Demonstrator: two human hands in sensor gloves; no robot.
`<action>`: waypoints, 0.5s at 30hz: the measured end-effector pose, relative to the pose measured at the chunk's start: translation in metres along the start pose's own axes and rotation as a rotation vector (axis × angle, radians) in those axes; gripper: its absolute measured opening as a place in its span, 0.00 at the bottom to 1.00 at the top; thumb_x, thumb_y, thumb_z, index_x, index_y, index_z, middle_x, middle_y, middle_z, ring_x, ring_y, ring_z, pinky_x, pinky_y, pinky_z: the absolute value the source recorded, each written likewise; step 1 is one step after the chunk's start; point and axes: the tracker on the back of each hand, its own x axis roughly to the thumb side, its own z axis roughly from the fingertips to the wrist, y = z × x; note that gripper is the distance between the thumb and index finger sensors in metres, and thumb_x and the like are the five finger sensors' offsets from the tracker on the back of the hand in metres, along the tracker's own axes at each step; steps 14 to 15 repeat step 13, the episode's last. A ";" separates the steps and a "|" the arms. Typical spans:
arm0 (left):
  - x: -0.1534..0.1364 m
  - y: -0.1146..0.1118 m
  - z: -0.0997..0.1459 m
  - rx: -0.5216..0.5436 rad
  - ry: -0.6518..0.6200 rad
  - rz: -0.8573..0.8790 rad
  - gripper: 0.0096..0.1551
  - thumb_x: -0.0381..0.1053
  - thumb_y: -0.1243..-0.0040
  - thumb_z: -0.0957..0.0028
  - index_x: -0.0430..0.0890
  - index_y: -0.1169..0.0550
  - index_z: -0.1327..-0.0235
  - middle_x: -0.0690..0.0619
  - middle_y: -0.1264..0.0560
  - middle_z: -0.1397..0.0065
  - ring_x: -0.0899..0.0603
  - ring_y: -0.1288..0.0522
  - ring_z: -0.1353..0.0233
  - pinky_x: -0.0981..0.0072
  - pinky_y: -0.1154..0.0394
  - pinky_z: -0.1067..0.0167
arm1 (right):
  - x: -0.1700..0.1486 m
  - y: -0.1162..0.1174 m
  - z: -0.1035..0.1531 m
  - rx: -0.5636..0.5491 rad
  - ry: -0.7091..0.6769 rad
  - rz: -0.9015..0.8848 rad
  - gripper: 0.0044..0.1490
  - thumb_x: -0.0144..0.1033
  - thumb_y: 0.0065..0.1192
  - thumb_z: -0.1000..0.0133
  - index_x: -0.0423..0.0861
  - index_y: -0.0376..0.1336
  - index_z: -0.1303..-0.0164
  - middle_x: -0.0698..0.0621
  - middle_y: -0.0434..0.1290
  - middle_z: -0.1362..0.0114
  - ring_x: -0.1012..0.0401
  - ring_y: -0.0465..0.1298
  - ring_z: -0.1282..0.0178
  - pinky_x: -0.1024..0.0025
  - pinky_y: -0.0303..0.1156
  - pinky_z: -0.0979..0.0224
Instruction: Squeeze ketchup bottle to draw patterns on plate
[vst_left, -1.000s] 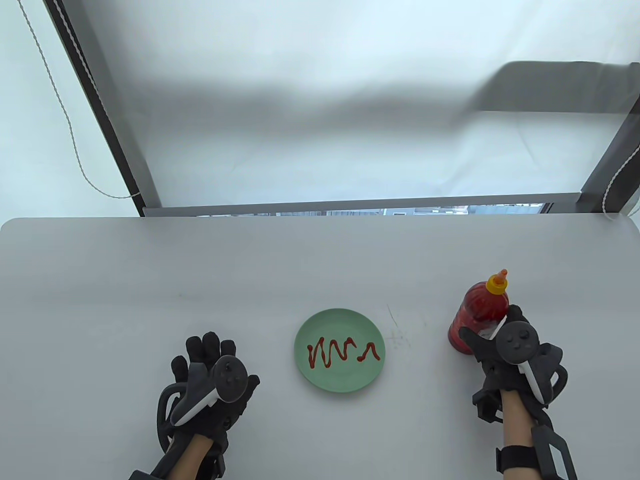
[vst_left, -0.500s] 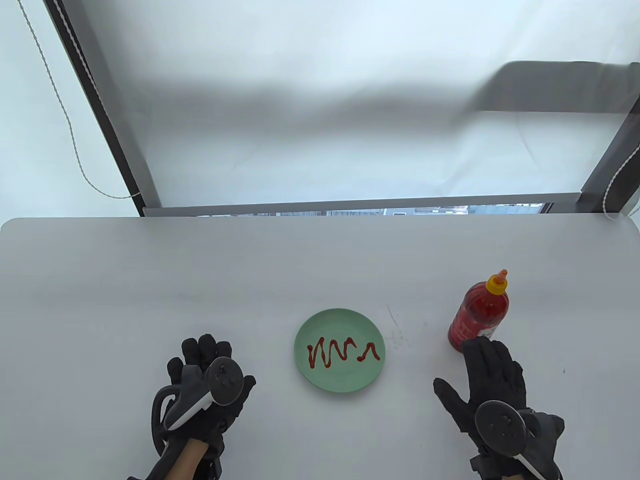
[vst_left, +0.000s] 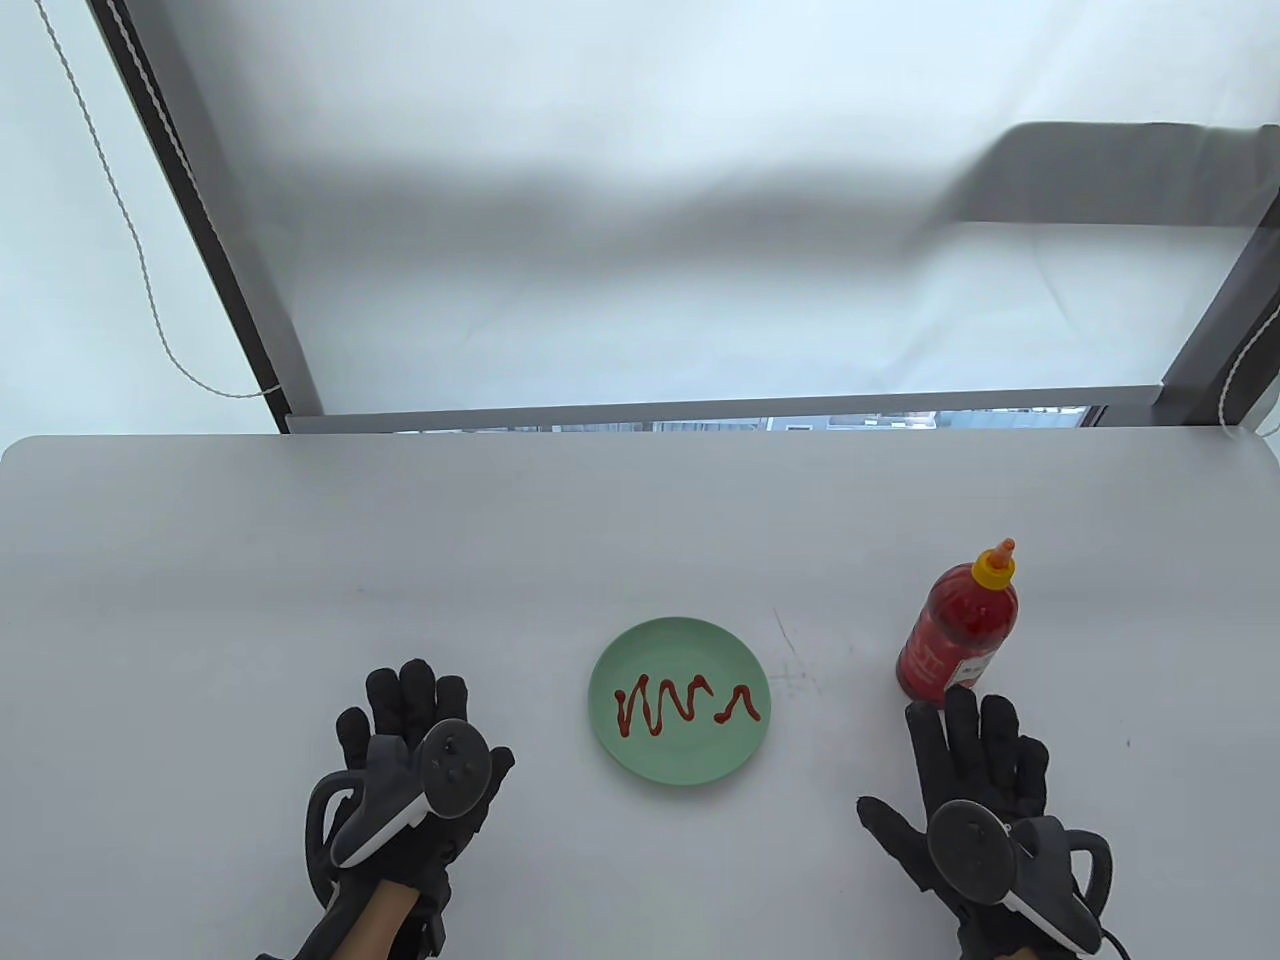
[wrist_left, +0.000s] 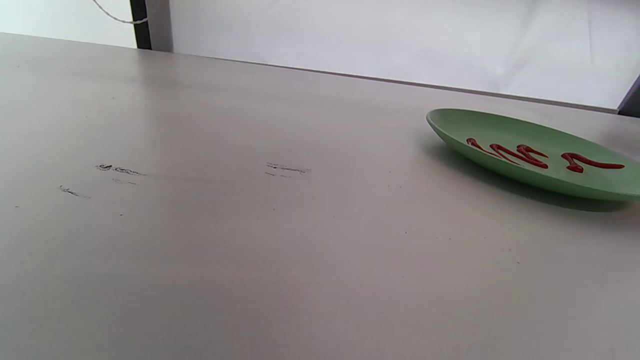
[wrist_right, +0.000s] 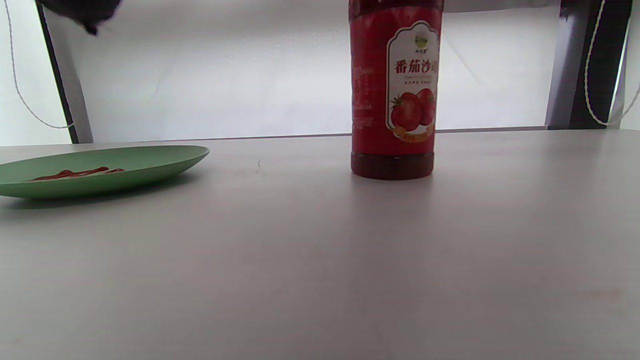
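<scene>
Ketchup bottle (vst_left: 958, 625) stands upright at lower right of the worktop (vst_left: 300, 560), just above the right hand (vst_left: 975, 790), its grip spread flat and empty, nearer than the left hand (vst_left: 420, 760)

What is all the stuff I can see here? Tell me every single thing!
Ketchup bottle: one, red with a yellow cap and orange tip, standing upright on the table's right side.
Plate: one, light green, on the table between the hands.
Ketchup squiggle: one zigzag line, red, across the middle of the plate.
Table: one, pale grey, with a few dark scuff marks.
Cords: two, white, hanging by the dark window frame, one on each side.
Left hand: one, black glove with tracker, left of the plate.
Right hand: one, black glove with tracker, fingers spread, just in front of the bottle, not holding it.
</scene>
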 end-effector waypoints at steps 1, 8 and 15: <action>0.000 0.000 -0.001 -0.002 0.002 0.002 0.50 0.65 0.65 0.37 0.38 0.64 0.17 0.30 0.73 0.16 0.25 0.77 0.22 0.22 0.73 0.35 | 0.000 0.001 -0.001 -0.001 0.003 -0.009 0.63 0.77 0.45 0.36 0.46 0.35 0.04 0.32 0.31 0.04 0.34 0.33 0.10 0.31 0.36 0.16; -0.001 -0.001 -0.002 -0.018 0.003 0.007 0.50 0.65 0.65 0.37 0.38 0.63 0.17 0.30 0.73 0.16 0.25 0.77 0.22 0.22 0.73 0.35 | -0.002 0.003 -0.001 0.011 0.009 -0.028 0.63 0.77 0.46 0.36 0.45 0.36 0.04 0.32 0.32 0.04 0.35 0.33 0.09 0.31 0.37 0.16; -0.001 -0.002 -0.002 -0.021 -0.001 0.004 0.50 0.65 0.65 0.37 0.38 0.63 0.17 0.30 0.73 0.16 0.24 0.77 0.22 0.22 0.73 0.35 | -0.002 0.005 -0.002 0.008 0.010 -0.051 0.63 0.76 0.47 0.36 0.45 0.38 0.04 0.32 0.33 0.04 0.34 0.34 0.09 0.32 0.38 0.15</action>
